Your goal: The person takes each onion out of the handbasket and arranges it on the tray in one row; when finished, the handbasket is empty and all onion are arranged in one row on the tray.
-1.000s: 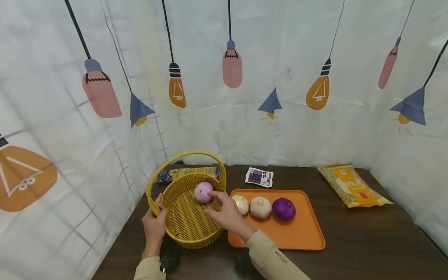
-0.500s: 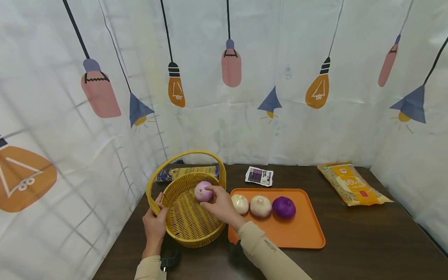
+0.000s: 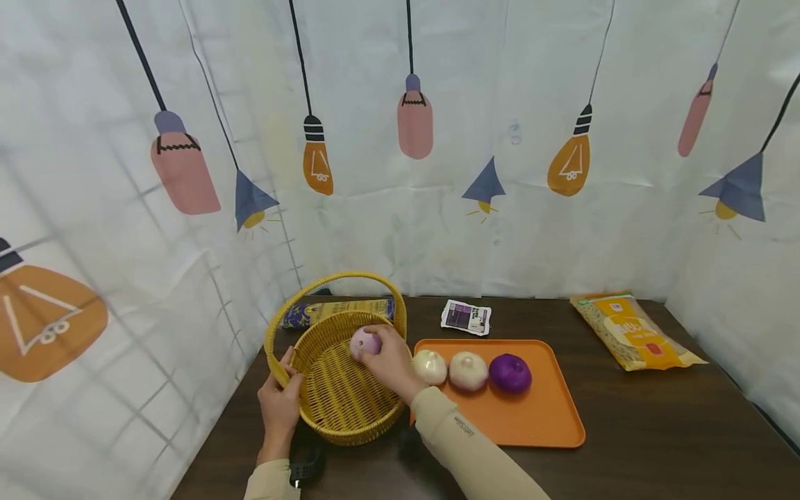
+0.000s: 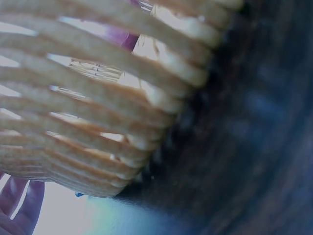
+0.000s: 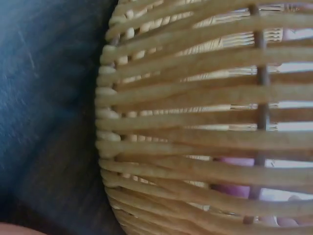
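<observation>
A round yellow wicker basket (image 3: 340, 392) with an arched handle stands at the left of the table, slightly tilted. My left hand (image 3: 279, 403) grips it where the handle meets the rim, thumb toward me. Inside, against the far right wall, my right hand (image 3: 392, 361) holds a pale purple onion (image 3: 362, 343), partly covering it. To the right lies an orange tray (image 3: 531, 423) with a white onion (image 3: 430, 367), a pinkish-white onion (image 3: 468, 371) and a dark purple onion (image 3: 510, 373). Both wrist views mostly show basket weave, with purple through the gaps.
Behind the basket lies a blue and yellow packet (image 3: 312, 314). A small white and purple sachet (image 3: 466, 317) is behind the tray, and a yellow bag (image 3: 634, 332) sits at the far right. White printed curtains (image 3: 437, 229) bound the dark table (image 3: 650, 430).
My right hand has moved from beside the onion onto it, the fingers closing round its right side. The left hand keeps its grip on the basket.
</observation>
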`<state>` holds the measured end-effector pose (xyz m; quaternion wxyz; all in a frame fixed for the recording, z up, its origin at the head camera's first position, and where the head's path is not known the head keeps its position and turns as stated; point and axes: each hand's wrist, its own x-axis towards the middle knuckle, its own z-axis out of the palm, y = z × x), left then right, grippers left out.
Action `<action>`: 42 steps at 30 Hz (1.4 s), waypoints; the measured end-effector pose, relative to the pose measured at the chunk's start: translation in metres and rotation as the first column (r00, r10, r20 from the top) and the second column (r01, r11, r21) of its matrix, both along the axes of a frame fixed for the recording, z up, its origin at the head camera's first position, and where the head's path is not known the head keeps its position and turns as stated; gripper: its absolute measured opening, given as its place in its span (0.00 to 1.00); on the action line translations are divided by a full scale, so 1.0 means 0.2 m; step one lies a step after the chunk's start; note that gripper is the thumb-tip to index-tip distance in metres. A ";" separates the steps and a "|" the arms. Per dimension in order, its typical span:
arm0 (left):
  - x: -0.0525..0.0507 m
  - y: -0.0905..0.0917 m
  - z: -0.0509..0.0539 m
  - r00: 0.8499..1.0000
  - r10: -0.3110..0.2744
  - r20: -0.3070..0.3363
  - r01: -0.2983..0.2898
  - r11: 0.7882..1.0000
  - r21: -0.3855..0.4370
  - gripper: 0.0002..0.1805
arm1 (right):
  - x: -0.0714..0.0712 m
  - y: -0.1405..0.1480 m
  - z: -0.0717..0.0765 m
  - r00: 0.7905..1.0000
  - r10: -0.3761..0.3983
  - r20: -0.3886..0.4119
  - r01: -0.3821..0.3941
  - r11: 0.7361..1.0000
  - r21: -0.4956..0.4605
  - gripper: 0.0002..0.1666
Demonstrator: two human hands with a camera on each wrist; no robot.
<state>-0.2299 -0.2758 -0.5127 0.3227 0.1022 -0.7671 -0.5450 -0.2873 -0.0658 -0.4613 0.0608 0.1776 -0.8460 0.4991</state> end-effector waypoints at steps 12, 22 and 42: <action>0.00 0.00 0.00 1.000 -0.024 -0.002 0.024 1.000 0.015 0.08 | -0.10 -0.01 -0.02 0.998 0.059 0.013 -0.060 0.997 0.049 0.32; 0.00 0.02 0.00 1.000 -0.007 0.004 0.007 1.000 -0.004 0.18 | -0.12 -0.04 -0.07 0.994 0.110 0.011 -0.110 0.983 0.148 0.37; 0.01 0.00 0.00 0.999 -0.027 0.022 0.027 1.000 0.010 0.24 | -0.10 -0.06 -0.07 0.962 0.271 0.037 -0.270 0.924 0.271 0.33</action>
